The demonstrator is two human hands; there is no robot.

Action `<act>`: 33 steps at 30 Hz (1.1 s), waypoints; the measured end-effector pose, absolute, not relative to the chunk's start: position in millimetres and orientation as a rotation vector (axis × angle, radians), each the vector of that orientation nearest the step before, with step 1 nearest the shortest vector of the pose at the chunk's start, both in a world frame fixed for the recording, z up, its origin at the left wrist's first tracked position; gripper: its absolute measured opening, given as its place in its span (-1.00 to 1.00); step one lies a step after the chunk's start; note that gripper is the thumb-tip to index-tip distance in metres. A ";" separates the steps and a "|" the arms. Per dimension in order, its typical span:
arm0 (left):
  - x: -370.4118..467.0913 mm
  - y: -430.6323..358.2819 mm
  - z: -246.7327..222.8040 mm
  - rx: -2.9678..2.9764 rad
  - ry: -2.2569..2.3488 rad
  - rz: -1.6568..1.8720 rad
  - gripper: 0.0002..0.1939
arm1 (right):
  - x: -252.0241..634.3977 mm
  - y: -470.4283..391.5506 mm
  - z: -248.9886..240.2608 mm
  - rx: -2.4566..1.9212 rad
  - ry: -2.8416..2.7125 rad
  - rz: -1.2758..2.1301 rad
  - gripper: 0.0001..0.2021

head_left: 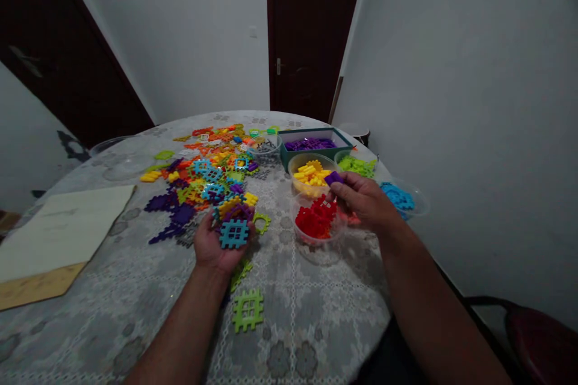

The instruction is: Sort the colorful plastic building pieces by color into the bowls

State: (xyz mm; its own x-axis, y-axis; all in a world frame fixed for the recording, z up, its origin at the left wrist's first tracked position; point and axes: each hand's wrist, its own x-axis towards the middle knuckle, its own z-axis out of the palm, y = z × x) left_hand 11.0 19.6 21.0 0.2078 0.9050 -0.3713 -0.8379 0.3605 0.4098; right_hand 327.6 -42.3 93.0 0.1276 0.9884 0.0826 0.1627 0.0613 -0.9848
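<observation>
My left hand (217,248), palm up, is curled around a small stack of plastic building pieces, a blue window-shaped piece (233,233) at its front and purple and yellow ones behind. A purple building piece (334,178) is pinched between the thumb and fingers of my right hand (359,195). That hand is above a clear tub of red pieces (315,219) and close to a clear tub of yellow pieces (311,173). Beyond them stands a green box (292,156) with purple pieces (310,144) inside.
Mixed loose pieces (217,159) spread over the lace-patterned table (289,313). A light green piece (248,310) lies nearest me. Tubs of lime pieces (357,165) and blue pieces (397,196) stand right; a grey-piece tub (264,144) is farther back. Pale sheets (58,228) lie left.
</observation>
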 end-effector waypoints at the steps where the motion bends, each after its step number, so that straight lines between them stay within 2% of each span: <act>1: 11.4 19.2 21.6 0.132 0.614 1.212 -0.55 | 337.6 -40.7 91.0 -1.376 -1.259 0.903 -0.70; 3: 12.1 18.5 22.2 0.140 0.623 1.205 -0.56 | 353.4 -37.9 85.8 -1.408 -1.240 0.852 -0.70; 8: 13.7 16.8 22.3 0.178 0.610 1.174 -0.58 | 364.8 -34.1 72.6 -1.371 -1.130 0.976 -0.58; 17: 18.4 14.5 22.8 0.196 0.623 1.145 -0.64 | 360.0 -28.7 81.3 -1.582 -1.413 0.919 -0.67; 22: 22.3 12.6 22.0 0.154 0.576 1.102 -0.62 | 369.6 28.3 106.4 -1.680 -1.469 0.711 -0.72; 27: 24.5 13.3 18.0 0.142 0.542 1.066 -0.56 | 362.8 86.8 130.4 -1.686 -1.270 0.313 -0.38; 28: 24.6 13.4 17.2 0.137 0.537 1.057 -0.54 | 356.3 90.1 131.9 -1.688 -1.296 0.262 -0.37; 30: 24.8 13.4 16.1 0.128 0.533 1.046 -0.50 | 336.8 87.6 130.1 -1.661 -1.417 0.265 -0.50; 33: 25.5 12.4 16.4 0.135 0.543 1.033 -0.47 | 296.0 69.5 118.0 -1.534 -1.718 0.463 -0.71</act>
State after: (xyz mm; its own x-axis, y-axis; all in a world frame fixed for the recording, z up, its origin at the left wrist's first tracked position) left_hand 25.5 12.4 16.4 0.3939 0.8441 -0.3639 -0.7787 0.5168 0.3559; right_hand 296.0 69.5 118.0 0.0234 0.9531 0.3017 0.6726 0.2082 -0.7101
